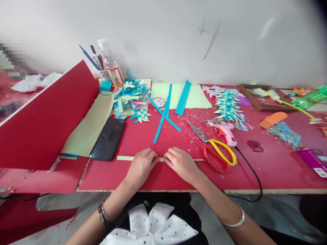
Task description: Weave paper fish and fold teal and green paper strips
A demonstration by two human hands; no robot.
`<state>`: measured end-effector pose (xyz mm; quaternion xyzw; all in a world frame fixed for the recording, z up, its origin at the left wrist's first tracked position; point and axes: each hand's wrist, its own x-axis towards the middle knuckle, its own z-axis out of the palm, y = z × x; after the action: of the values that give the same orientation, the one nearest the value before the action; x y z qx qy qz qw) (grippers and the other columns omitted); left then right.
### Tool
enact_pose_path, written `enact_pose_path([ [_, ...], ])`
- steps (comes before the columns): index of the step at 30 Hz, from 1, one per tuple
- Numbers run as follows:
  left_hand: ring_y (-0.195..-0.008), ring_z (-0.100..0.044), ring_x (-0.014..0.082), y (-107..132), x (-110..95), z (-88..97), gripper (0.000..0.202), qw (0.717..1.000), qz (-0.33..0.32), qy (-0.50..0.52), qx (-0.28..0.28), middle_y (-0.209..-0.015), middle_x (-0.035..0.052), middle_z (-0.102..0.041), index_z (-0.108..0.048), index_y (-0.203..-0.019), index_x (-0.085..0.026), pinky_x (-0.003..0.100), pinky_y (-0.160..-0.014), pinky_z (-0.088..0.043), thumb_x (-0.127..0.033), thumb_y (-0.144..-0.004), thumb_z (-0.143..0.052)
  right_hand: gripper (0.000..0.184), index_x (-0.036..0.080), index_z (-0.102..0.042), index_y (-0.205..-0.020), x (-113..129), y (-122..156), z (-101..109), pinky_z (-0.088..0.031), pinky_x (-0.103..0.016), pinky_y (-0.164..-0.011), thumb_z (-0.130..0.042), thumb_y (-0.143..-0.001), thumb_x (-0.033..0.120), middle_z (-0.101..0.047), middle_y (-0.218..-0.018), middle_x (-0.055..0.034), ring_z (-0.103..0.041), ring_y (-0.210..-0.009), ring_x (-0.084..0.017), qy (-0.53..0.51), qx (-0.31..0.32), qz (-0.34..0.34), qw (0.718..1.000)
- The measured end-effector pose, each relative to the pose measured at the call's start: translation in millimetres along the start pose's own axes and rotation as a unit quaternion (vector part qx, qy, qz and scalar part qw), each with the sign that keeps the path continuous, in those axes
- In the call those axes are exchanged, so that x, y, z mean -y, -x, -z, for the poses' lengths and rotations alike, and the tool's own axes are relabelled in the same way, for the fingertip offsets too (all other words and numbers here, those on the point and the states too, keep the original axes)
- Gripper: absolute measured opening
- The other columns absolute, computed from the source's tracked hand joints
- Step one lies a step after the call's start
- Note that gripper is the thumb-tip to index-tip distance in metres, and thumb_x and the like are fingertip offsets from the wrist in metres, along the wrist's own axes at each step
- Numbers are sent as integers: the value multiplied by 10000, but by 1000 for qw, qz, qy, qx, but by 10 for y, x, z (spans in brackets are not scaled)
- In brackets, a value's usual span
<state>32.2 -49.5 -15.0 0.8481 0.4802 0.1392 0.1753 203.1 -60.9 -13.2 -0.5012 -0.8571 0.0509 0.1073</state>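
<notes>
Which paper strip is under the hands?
The long pale-green strip, running sideways under the left hand and right hand. The blue strips lie farther back, apart from both hands.

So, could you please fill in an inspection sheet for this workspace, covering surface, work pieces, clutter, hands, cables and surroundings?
Surface: red tabletop, fine pale scraps scattered near the scissors.
Work pieces: pale green strip lies crosswise under the fingers; blue strips lie crossed beyond it.
Clutter: phone at the left, heap of cut paper behind it, pink glue gun beyond the scissors' handles.
Hands: left hand and right hand on the strip, fingertips close together; no tool in either.
Cables: black cable runs from the glue gun over the near edge.
Surroundings: pale wall behind; red board tilted at the left.
</notes>
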Motion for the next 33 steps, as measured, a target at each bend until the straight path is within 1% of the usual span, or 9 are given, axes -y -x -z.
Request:
enact_pose_path([
  [5, -688, -494, 153, -13, -22, -3, 148, 999, -6, -31, 15, -748, 37, -521, -514, -752, -148, 269, -637, -397, -239, -831, -428, 115, 172, -533, -696, -20, -8, 1, -362, -249, -612, -497, -799, 210, -544, -685, -14, -496, -673, -140, 7, -2, 2, 1000],
  [8, -687, -492, 152, -7, 8, 17, 134, 999, -16, -41, 18, -746, 34, -521, -510, -762, -154, 263, -624, -391, -234, -830, -427, 115, 174, -530, -693, -29, -10, -4, -359, -250, -607, -496, -797, 208, -541, -680, -11, -495, -671, -139, 13, -7, 6, 1000],
  [13, -671, -488, 145, 69, 180, 94, 144, 998, -10, -61, 9, -737, 23, -521, -497, -753, -165, 257, -617, -378, -260, -831, -423, 127, 174, -519, -675, -37, -5, 1, -354, -240, -588, -503, -793, 218, -533, -670, -7, -487, -650, -128, 6, -12, 3, 1000],
  [18, -727, -500, 157, 165, 372, 181, 130, 997, -10, -74, 20, -772, 30, -526, -490, -773, -165, 262, -644, -375, -252, -835, -416, 120, 172, -512, -682, -42, 8, -8, -352, -229, -586, -498, -794, 215, -532, -684, -9, -483, -658, -124, -7, -13, -2, 1000],
  [24, -744, -502, 166, 229, 508, 282, 163, 993, -33, -113, 25, -797, 37, -538, -503, -821, -166, 279, -668, -362, -266, -852, -378, 125, 175, -502, -677, -58, 13, -44, -344, -226, -586, -494, -795, 213, -527, -681, -6, -478, -656, -125, -16, -15, -2, 1000],
  [26, -748, -506, 171, 239, 527, 316, 183, 991, -45, -125, 23, -803, 37, -549, -509, -839, -169, 287, -671, -356, -312, -843, -395, 127, 175, -498, -677, -58, 12, -35, -339, -225, -587, -489, -798, 213, -525, -680, -7, -476, -655, -124, -19, -14, -2, 1000],
  [28, -764, -510, 171, 240, 532, 336, 199, 991, -61, -115, 28, -814, 37, -554, -511, -850, -172, 288, -679, -356, -340, -835, -406, 130, 176, -494, -677, -44, 12, -11, -333, -228, -589, -476, -802, 207, -521, -678, -8, -473, -658, -124, -19, -12, -3, 1000],
  [30, -780, -508, 166, 229, 518, 335, 202, 992, -74, -91, 36, -824, 37, -550, -511, -853, -172, 285, -694, -362, -332, -843, -389, 123, 175, -492, -684, -5, 10, 18, -325, -239, -594, -473, -798, 216, -518, -681, -11, -472, -667, -130, -10, -9, -9, 1000],
  [33, -775, -504, 161, 198, 467, 299, 208, 995, -75, -60, 39, -808, 34, -544, -514, -826, -171, 283, -702, -369, -311, -855, -363, 116, 174, -502, -729, 100, -14, 25, -316, -260, -618, -481, -796, 267, -526, -713, -17, -474, -696, -145, -1, -9, -9, 1000],
])
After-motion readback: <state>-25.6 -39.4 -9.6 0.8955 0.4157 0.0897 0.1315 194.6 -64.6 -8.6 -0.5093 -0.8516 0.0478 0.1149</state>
